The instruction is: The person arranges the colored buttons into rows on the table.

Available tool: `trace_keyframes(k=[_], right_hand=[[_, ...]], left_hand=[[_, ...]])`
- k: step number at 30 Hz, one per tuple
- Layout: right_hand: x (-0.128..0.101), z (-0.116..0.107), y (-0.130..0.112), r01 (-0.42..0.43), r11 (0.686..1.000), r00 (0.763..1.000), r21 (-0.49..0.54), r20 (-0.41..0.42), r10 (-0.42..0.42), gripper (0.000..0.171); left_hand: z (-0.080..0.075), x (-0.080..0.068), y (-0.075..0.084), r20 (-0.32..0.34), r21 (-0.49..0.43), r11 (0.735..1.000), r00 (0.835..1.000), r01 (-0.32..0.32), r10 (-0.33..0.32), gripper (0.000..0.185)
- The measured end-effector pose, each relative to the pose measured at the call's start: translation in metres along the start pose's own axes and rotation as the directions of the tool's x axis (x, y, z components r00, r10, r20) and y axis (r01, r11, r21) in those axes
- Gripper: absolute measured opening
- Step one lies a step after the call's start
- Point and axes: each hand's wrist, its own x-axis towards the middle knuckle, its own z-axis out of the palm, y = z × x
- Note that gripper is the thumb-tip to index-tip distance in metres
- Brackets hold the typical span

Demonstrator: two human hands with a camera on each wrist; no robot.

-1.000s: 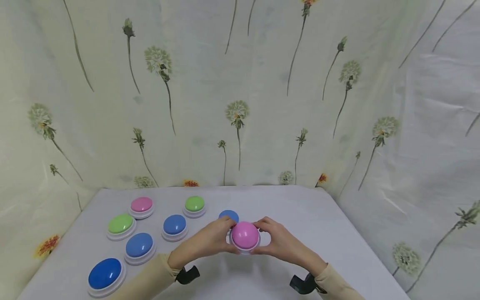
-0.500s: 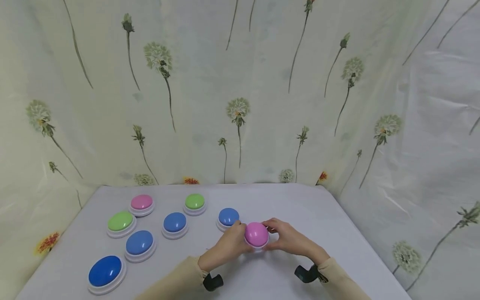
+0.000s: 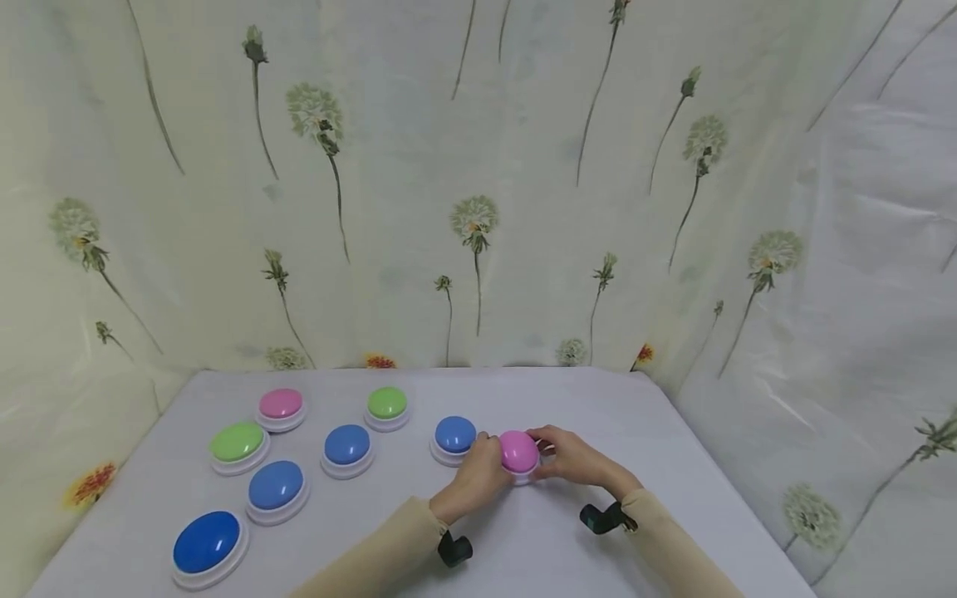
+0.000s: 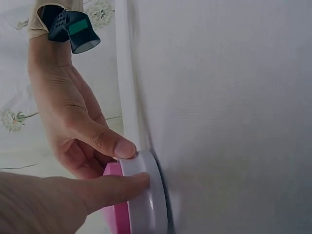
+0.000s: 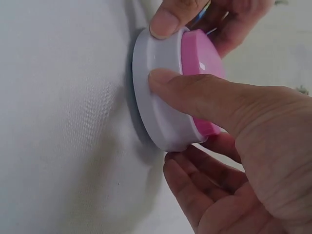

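Observation:
Both hands hold a pink push button (image 3: 519, 451) with a round white base, right of centre on the table. From its left side the left hand (image 3: 478, 479) grips it; in the left wrist view that thumb lies along the white base (image 4: 146, 204). My right hand (image 3: 579, 459) grips the opposite side, and in the right wrist view its thumb (image 5: 180, 90) presses the base while its fingers curl beneath. The base is at or very near the table surface. Just left of the left hand stands a blue button (image 3: 455, 434).
On the left of the white table (image 3: 598, 407) stand several more buttons: a dark blue one (image 3: 206, 542), blue ones (image 3: 276, 484), green ones (image 3: 387, 403) and a pink one (image 3: 281, 404). A flower-print curtain (image 3: 404, 166) hangs behind the table.
Both hands have carried the pink button rightward and farther back, and lowered it toward the table. The blue button behind it, partly covered before, now shows almost fully.

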Motion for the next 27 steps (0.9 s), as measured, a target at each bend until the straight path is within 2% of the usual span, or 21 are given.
trace_keyframes(k=[8,15,21,27], right_hand=[[0.005,-0.001,0.012,-0.048,0.998,0.999,0.042,-0.001,0.048,0.064],[0.01,-0.002,0.014,-0.023,0.996,1.0,0.083,-0.011,0.024,0.062],[0.011,-0.001,0.016,-0.034,0.995,0.999,0.092,-0.017,0.036,0.062],[0.013,0.001,0.022,-0.035,0.996,0.998,0.087,-0.045,0.039,0.062]], left_hand=[[0.007,0.008,0.001,-0.015,-0.045,0.998,0.999,0.031,-0.032,0.04],[0.014,0.013,0.0,-0.086,0.052,0.999,0.996,0.013,-0.009,0.043],[0.015,0.015,0.004,-0.071,0.045,0.998,0.996,0.052,-0.049,0.059],[0.017,0.018,0.001,-0.072,0.041,0.999,0.997,0.036,-0.033,0.062]])
